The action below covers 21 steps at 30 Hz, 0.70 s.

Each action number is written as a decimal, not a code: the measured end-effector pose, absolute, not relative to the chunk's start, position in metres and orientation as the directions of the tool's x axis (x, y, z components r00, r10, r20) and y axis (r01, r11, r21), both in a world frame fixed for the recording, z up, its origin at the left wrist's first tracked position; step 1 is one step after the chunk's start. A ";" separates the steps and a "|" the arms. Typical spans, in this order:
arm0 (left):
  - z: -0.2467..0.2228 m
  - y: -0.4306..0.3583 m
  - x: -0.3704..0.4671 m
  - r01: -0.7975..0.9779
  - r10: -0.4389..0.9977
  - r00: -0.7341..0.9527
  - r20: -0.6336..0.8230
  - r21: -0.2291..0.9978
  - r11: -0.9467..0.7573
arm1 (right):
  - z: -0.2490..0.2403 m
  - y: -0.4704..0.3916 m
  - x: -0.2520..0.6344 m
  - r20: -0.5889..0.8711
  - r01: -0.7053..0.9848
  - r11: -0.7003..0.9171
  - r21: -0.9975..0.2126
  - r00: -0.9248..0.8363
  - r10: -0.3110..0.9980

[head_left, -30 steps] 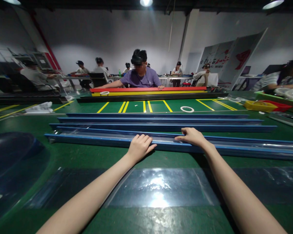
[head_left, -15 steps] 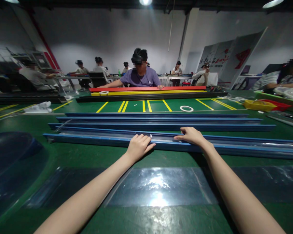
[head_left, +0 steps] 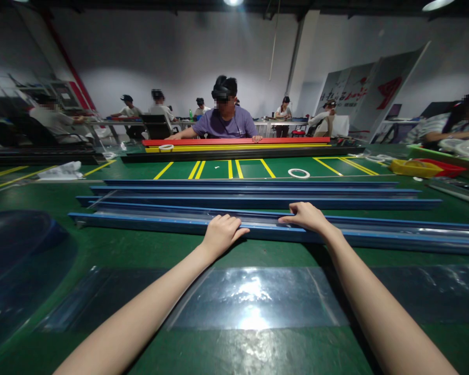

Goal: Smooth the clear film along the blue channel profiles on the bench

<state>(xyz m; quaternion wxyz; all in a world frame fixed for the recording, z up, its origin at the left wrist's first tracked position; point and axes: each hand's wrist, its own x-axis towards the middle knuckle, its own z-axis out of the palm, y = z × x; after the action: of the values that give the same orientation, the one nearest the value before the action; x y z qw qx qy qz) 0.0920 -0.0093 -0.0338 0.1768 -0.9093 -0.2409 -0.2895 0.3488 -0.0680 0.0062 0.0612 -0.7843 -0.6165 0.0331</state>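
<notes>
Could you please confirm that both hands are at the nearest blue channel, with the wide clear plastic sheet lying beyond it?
Not quite: the head view shows the wide clear plastic sheet on the near side of the nearest blue channel. The left hand and right hand are at it.

Single head-worn camera, facing forward and down, green table close below, wall far beyond

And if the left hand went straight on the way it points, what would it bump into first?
The left hand would probably meet the far edge of the blue rail under it, though depth is unclear and it might pass above.
</notes>
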 end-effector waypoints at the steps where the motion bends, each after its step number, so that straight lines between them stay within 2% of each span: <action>1: -0.034 -0.009 0.092 0.541 0.339 0.717 0.610 -0.180 -0.822 | 0.006 -0.068 0.349 0.023 0.963 -0.233 -0.136 0.238 0.971; 21: -0.031 -0.006 0.092 0.537 0.384 0.744 0.546 -0.147 -0.831 | 0.016 -0.071 0.338 -0.005 0.961 -0.269 -0.060 0.269 0.963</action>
<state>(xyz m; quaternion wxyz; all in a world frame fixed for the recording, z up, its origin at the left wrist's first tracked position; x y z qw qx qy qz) 0.0923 -0.0063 -0.0305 0.1489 -0.9219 -0.2497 -0.2560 0.3378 -0.0709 0.0162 0.0224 -0.7962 -0.6042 0.0203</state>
